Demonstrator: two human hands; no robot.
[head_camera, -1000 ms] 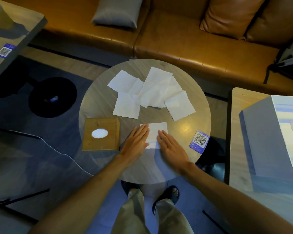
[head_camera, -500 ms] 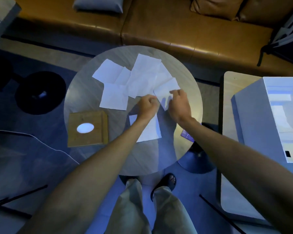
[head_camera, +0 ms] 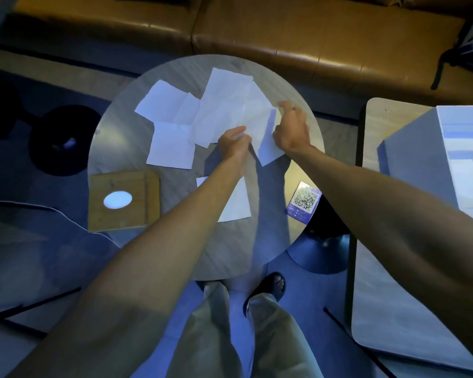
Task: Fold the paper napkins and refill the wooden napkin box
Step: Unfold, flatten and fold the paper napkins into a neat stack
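Observation:
Several white paper napkins (head_camera: 175,105) lie spread over the far half of the round table (head_camera: 175,252). My left hand (head_camera: 234,144) and my right hand (head_camera: 291,128) each pinch a side of one napkin (head_camera: 265,132), which is lifted off the table between them. A folded napkin (head_camera: 236,204) lies flat near me, partly hidden under my left forearm. The wooden napkin box (head_camera: 123,200), with an oval opening on top, sits at the table's left edge.
A QR code card (head_camera: 303,201) lies at the table's right edge. A brown leather sofa (head_camera: 284,31) runs along the far side. A second table (head_camera: 393,296) with a white box (head_camera: 443,165) stands to the right. My legs and a sandal are below.
Both hands left the folded napkin near me, reached to the pile and took hold of one loose napkin. That napkin now hangs raised between them.

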